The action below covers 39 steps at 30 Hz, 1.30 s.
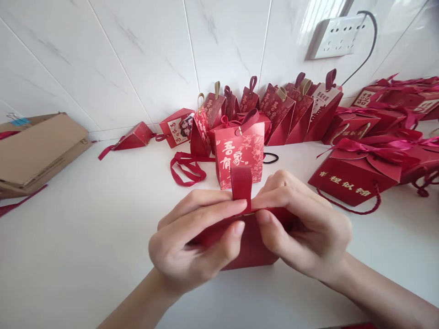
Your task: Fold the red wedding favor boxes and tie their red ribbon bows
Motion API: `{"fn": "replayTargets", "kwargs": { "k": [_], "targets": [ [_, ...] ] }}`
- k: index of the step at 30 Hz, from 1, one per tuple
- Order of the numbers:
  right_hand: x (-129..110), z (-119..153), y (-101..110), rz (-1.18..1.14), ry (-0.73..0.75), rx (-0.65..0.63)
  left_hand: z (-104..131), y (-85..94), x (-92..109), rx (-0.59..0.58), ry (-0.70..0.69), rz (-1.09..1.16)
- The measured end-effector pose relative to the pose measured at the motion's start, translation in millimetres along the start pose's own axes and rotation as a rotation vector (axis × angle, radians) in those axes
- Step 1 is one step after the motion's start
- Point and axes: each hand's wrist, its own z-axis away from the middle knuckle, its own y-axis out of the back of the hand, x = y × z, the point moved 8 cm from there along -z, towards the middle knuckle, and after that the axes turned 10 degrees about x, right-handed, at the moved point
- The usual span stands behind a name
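Note:
A dark red paper gift box (252, 244) stands upright on the white table, held between both hands at its top edge. From that edge rises a red strap loop (241, 180). My left hand (199, 242) grips the top on the left, its index fingertip against the loop's base and its thumb in front. On the right, my right hand (305, 224) pinches the top edge between thumb and fingers. Just behind stands a printed red gift box (254, 141) with white lettering and its own strap loop.
Several finished-looking red boxes (281, 119) line the tiled wall. Ribbon-tied boxes (356, 173) crowd the right side. A cardboard box (37, 155) lies at the left. Red ribbon (187, 171) curls on the table (85, 237). A power strip (338, 36) hangs on the wall.

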Motion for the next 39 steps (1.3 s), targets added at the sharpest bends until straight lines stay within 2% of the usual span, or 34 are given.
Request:
{"fn": "replayTargets", "kwargs": {
  "k": [11, 14, 17, 19, 21, 22, 24, 26, 28, 30, 32, 34, 36, 39],
  "targets": [
    [0, 2, 0, 0.009, 0.013, -0.003, 2, -1.7, -2, -0.038, 0.035, 0.032],
    [5, 7, -2, -0.135, 0.041, -0.053, 4, -0.1, -7, -0.035, 0.055, 0.057],
    [23, 19, -13, -0.245, -0.002, -0.234, 6, 12.2, -27, 0.096, 0.16, 0.028],
    [43, 31, -25, -0.215, -0.116, -0.408, 8, 24.8, -51, 0.242, 0.341, 0.01],
    [67, 42, -32, -0.197, -0.319, -0.498, 15, 30.7, -79, 0.36, 0.604, 0.112],
    [77, 46, -34, -0.207, -0.441, -0.492, 20, 28.9, -92, 0.397, 0.736, 0.218],
    [93, 53, -34, -0.285, -0.697, -0.401, 28, 20.3, -107, 0.447, 0.934, 0.454],
    [101, 61, -36, -0.45, -0.959, -0.243, 31, 13.8, -112, 0.472, 0.993, 0.597],
    [99, 68, -42, -0.673, -1.152, -0.072, 32, 8.7, -109, 0.426, 0.942, 0.641],
    [88, 72, -51, -0.898, -1.246, 0.001, 32, -0.3, -99, 0.272, 0.802, 0.641],
    [70, 73, -62, -1.082, -1.266, -0.06, 34, -13.4, -83, 0.063, 0.641, 0.618],
    [52, 74, -70, -1.209, -1.257, -0.171, 39, -24.1, -72, -0.089, 0.529, 0.596],
    [41, 73, -73, -1.291, -1.24, -0.241, 42, -29.0, -67, -0.148, 0.493, 0.591],
    [37, 70, -74, -1.357, -1.22, -0.308, 41, -30.2, -66, -0.162, 0.49, 0.596]
  ]
}}
